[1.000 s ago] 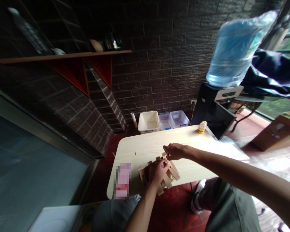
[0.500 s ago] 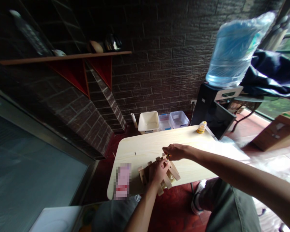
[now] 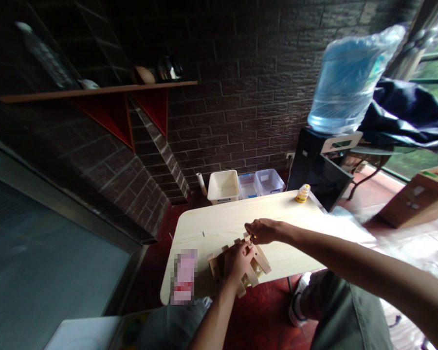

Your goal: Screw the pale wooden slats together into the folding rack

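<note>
A small slatted wooden frame [image 3: 253, 276] lies at the near edge of the pale wooden table [image 3: 204, 218]. My left hand [image 3: 239, 260] rests over it, fingers closed on one of its slats near the far right corner. Just beyond, my right hand [image 3: 263, 230] is curled in a fist around a small yellow-and-black hand tool [image 3: 253, 236], mostly hidden by the fingers. The tool's lower end meets the frame close to my left fingertips. Whether a screw or other small part sits there is too small to tell.
A blurred pink packet [image 3: 184, 277] lies left of the frame, and a small dark stick [image 3: 203, 234] beyond it. A yellow-labelled bottle [image 3: 302, 193] stands at the far right corner. Behind are a cream bin [image 3: 223, 187], clear boxes [image 3: 269, 182] and a water dispenser [image 3: 310, 150].
My right fist has turned slightly, and less of the yellow-and-black tool shows. My left hand stays on the frame. The whole view has shifted a little.
</note>
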Tool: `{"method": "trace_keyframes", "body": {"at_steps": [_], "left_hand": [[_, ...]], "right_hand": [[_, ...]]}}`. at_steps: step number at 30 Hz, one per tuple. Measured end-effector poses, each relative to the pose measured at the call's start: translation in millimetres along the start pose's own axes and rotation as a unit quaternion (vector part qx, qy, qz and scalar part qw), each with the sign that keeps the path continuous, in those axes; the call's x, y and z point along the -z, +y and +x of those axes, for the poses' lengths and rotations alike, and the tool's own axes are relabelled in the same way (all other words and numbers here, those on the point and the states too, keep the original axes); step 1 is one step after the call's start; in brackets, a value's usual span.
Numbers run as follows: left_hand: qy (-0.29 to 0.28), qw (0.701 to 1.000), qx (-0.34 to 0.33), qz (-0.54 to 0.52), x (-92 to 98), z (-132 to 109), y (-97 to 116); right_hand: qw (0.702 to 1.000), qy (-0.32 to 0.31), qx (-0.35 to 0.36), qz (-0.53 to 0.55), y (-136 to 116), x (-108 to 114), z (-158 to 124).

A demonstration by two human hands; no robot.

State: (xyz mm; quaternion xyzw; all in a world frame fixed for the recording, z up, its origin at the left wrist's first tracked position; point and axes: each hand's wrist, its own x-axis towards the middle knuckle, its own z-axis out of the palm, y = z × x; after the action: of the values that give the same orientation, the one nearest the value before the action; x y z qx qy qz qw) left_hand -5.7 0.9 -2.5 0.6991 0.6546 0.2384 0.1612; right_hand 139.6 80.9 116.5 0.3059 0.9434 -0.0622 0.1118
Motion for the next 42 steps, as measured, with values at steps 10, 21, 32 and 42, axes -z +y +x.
{"method": "trace_keyframes", "body": {"at_steps": [10,21,32,42], "left_hand": [[-0.004,1.0,0.005,0.0,2.1,-0.9,1.7],[-0.022,0.999,0.032,-0.005,13.3,-1.9,11.9],[-0.029,0.999,0.022,-0.016,4.2,-0.2,3.1],[-0.032,0.999,0.03,-0.016,7.4,-0.8,5.6]], "right_hand": [[1.0,0.002,0.018,0.012,1.0,5.5,-4.4],[1.0,-0.003,-0.013,-0.007,-4.8,4.2,2.0],[0.999,0.012,0.031,0.012,6.1,-7.6,-5.7],[1.0,0.0,0.018,0.003,5.2,-3.2,-4.7]]}}
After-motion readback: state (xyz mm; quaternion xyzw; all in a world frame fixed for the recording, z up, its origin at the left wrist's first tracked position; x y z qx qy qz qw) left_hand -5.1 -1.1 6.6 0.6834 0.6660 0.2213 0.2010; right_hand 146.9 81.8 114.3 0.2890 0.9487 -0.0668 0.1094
